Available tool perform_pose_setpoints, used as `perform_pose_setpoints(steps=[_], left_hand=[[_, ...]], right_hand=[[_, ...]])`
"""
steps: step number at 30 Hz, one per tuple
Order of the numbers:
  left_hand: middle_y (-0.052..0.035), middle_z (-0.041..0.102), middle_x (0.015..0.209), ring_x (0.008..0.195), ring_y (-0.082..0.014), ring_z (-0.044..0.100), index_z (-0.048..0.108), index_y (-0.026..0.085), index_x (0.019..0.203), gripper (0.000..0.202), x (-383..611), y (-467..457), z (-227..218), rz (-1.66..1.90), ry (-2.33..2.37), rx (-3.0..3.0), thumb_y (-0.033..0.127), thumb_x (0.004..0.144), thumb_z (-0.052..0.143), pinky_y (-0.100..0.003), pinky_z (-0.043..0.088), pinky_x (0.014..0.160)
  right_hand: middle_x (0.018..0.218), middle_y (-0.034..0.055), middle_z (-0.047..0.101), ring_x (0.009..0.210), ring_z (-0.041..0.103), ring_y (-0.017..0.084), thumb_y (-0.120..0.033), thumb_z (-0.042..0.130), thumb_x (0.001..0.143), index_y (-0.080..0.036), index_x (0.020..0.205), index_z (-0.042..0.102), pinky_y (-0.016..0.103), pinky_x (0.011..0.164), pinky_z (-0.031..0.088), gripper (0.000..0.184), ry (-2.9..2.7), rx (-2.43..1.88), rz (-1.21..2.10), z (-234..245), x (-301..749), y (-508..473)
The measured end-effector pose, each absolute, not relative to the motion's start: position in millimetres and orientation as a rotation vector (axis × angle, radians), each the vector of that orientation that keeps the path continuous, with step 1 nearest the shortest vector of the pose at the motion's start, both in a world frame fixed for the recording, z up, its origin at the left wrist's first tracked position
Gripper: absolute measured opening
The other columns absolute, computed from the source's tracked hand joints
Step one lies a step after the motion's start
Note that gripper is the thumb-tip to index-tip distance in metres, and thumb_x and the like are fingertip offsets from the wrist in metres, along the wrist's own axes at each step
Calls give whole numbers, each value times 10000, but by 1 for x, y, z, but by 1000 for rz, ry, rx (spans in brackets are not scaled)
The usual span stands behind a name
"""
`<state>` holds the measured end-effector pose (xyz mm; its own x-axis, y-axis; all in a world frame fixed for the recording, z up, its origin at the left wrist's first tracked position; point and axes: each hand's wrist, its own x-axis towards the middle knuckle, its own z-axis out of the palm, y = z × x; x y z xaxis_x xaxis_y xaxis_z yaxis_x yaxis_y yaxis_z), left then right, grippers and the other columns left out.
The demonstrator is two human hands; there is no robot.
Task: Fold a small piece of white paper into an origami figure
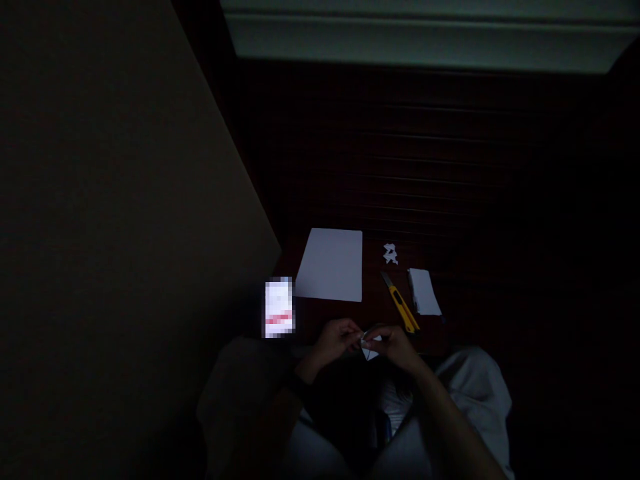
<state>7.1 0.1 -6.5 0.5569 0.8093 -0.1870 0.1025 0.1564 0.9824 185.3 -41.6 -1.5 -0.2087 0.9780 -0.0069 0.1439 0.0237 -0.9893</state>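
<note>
On the dim surface (371,283), a white sheet (333,265) and a yellow utility knife (402,309) are laid. At its near edge, a small creased paper (371,353) is pinched by the left hand (341,338) and right hand (396,344), each grip closed.

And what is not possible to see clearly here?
In the head view:
Small white paper: upper part, covered by right hand.
Bright rectangle: contents, hidden by pixelation.
White scraps: exact shapes, too small and dim.
Blue object at bottom: too dark to identify.
Right forearm: bottom edge cuts it.
</note>
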Motion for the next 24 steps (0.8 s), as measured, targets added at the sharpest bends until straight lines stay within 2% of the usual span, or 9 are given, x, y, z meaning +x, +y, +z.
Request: perform_pose_setpoints(steps=[8, 14, 24], left_hand=[[-35, 616, 610, 538, -122, 566, 614, 116, 748, 355, 8, 0, -2, 592, 903, 1326, 460, 747, 527, -217, 436, 501], [-56, 636, 669, 580, -137, 581, 626, 111, 817, 322, 6, 0, -6, 594, 894, 1347, 415, 721, 579, -222, 442, 510], [-44, 636, 678, 536, -116, 567, 623, 112, 818, 266, 8, 1, -18, 642, 950, 1375, 360, 745, 558, -214, 436, 507]], right_hand=[[721, 14, 624, 678, 547, 151, -347, 656, 691, -179, 741, 650, 247, 624, 407, 175, -1486, -1339, 1176, -8, 184, -42], [668, -20, 564, 599, 481, 124, -339, 650, 686, -183, 763, 616, 219, 546, 359, 177, -1503, -1392, 1109, -3, 183, -42], [739, -7, 581, 648, 507, 135, -315, 641, 690, -177, 835, 596, 232, 588, 379, 205, -1502, -1385, 1128, -5, 184, -45]])
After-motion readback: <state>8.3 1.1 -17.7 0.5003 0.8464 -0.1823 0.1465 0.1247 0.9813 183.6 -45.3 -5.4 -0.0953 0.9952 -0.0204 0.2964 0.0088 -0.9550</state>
